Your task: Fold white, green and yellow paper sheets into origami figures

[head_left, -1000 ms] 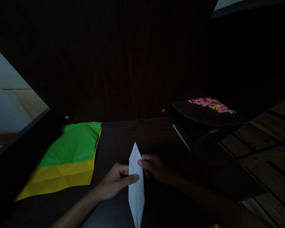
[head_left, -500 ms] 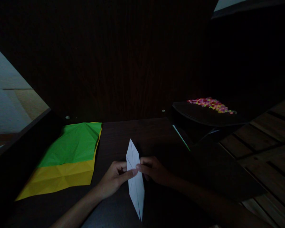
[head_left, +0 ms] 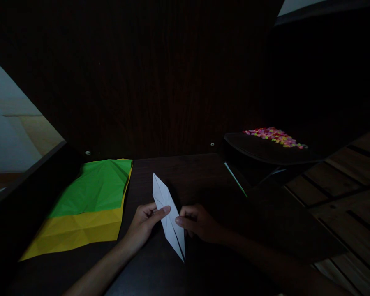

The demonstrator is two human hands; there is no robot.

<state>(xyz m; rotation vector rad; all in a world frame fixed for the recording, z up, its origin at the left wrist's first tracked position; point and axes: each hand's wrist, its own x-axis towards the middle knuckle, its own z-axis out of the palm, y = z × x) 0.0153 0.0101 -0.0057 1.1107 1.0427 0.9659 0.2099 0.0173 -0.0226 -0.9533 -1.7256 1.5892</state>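
While pinched: folded white paper (head_left: pixel 168 216)

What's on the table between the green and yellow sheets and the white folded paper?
Only the left hand, gripping the white folded paper; otherwise bare dark table beside the green and yellow sheets, in the head view.

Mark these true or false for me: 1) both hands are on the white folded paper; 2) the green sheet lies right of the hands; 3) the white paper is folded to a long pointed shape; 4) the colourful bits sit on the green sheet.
1) True: the left hand and right hand both hold the white folded paper.
2) False: the green sheet, lying on a yellow sheet, is left of the hands.
3) True: it is narrow, pointed at both ends.
4) False: the colourful bits sit on a dark surface at the right.
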